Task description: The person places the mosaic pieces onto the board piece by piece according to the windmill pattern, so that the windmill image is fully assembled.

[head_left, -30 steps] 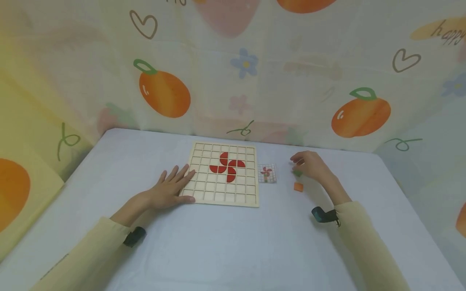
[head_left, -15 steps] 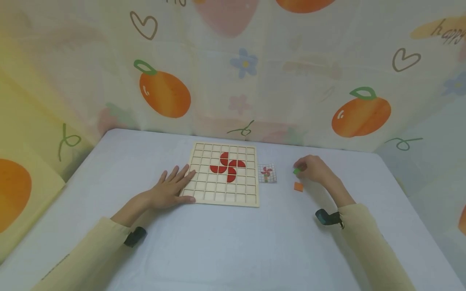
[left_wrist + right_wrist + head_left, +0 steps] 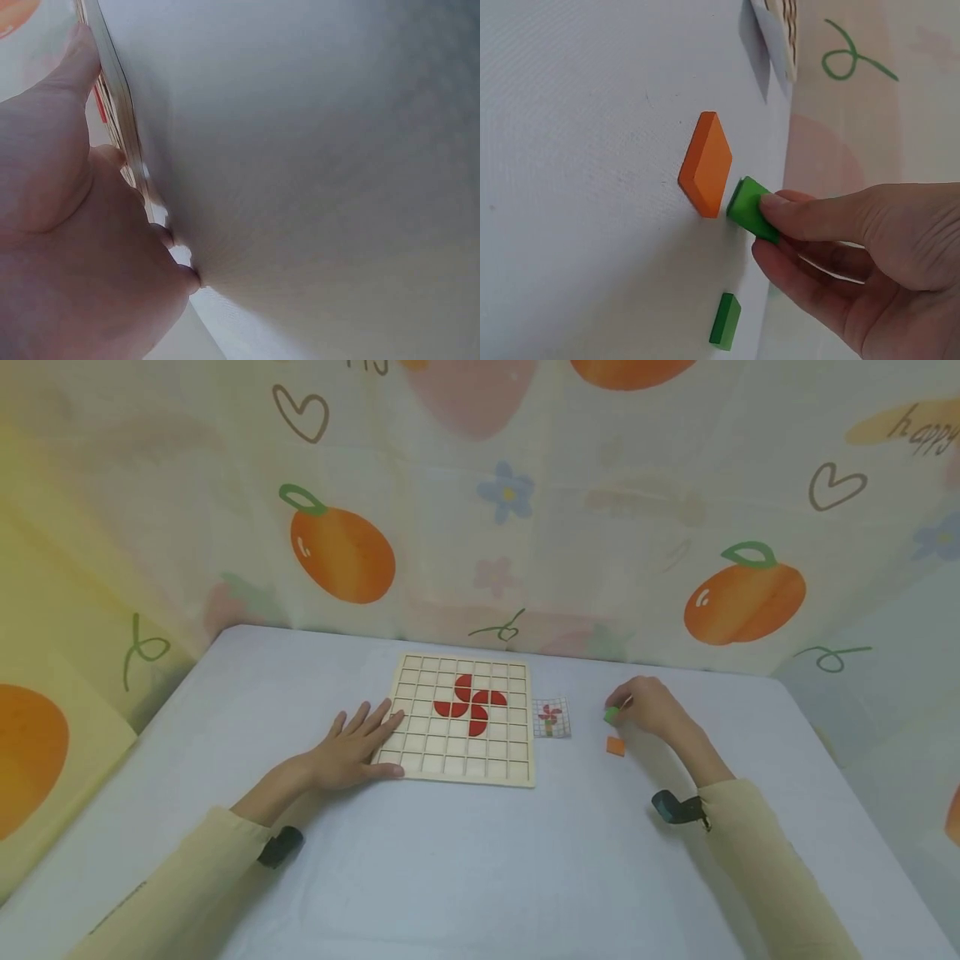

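Observation:
My left hand (image 3: 341,756) lies with fingers spread, its thumb and fingertips on the left border of a wooden grid board (image 3: 455,747). Red curved tiles (image 3: 477,721) form a pinwheel on that board. To the right, my right hand (image 3: 651,706) pinches a green tile (image 3: 751,210) between thumb and fingers, just above the table. Close by, an orange square tile (image 3: 707,166) lies flat on the cloth. Another small green piece (image 3: 725,322) rests on the table in the right wrist view; the head view has it hidden behind the hand.
A small pattern card (image 3: 552,728) with a printed red pinwheel lies against the board's right edge. The table (image 3: 480,868) has a white cloth. Behind it hangs a fruit-print curtain (image 3: 420,560).
My right hand has closed its fingers on the green tile, lifted it slightly and shifted a little to the right. My left hand has stayed on the board.

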Available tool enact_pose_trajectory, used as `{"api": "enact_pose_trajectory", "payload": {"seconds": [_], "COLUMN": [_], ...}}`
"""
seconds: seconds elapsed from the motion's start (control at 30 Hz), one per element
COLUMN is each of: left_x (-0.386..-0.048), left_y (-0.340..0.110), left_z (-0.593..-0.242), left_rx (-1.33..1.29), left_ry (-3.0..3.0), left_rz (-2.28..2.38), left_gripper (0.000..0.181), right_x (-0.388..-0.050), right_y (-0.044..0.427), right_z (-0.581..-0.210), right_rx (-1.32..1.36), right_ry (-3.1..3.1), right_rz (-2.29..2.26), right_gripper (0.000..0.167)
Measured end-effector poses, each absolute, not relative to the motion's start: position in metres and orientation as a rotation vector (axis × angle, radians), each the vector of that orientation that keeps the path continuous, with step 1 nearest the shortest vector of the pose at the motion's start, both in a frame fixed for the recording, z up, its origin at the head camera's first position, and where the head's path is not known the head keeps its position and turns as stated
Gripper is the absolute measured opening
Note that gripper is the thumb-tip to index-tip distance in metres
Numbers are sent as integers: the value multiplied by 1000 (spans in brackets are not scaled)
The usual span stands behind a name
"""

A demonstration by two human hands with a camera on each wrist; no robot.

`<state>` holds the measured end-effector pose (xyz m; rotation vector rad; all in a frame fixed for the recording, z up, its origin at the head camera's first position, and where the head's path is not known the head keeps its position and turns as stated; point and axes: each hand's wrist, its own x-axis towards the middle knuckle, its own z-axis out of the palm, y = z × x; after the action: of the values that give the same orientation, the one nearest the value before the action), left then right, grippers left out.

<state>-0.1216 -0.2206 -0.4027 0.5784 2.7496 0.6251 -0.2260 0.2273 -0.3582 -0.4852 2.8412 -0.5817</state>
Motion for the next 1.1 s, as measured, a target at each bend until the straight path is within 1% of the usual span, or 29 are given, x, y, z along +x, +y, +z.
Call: {"api": "enact_pose_trajectory", "payload": {"seconds": [0.4, 0.6, 0.83, 1.1], "left_x": [-121, -121, -120, -120], "left_y": [-218, -218, -219, -218], "left_z": [-400, -398, -398, -399], "left_rx": [573, 579, 575, 588], "left_ry": [2745, 2745, 2751, 2750], "left_rz": [635, 646, 642, 662], "left_gripper": [90, 89, 89, 89], "right_x": [-227, -225, -223, -218], "right_y": [221, 215, 200, 181], "right_z": [-351, -348, -344, -343], "right_rx": [-581, -595, -647, -649], "right_ry": [2902, 2898, 2885, 2881], "right_rz": [-643, -674, -725, -759], "right_gripper": [13, 15, 13, 12]}}
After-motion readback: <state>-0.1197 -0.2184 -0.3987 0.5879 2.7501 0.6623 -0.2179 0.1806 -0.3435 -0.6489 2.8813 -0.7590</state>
